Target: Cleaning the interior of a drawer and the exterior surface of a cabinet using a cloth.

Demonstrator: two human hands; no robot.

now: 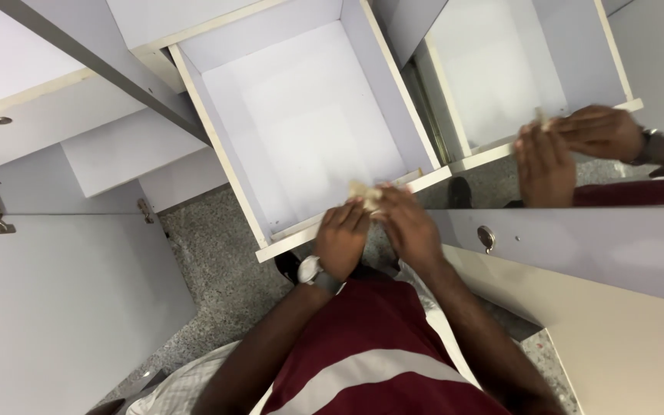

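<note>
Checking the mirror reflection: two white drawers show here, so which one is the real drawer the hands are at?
The white open drawer at centre; both hands meet at its front edge. The right one is a mirror image.
</note>
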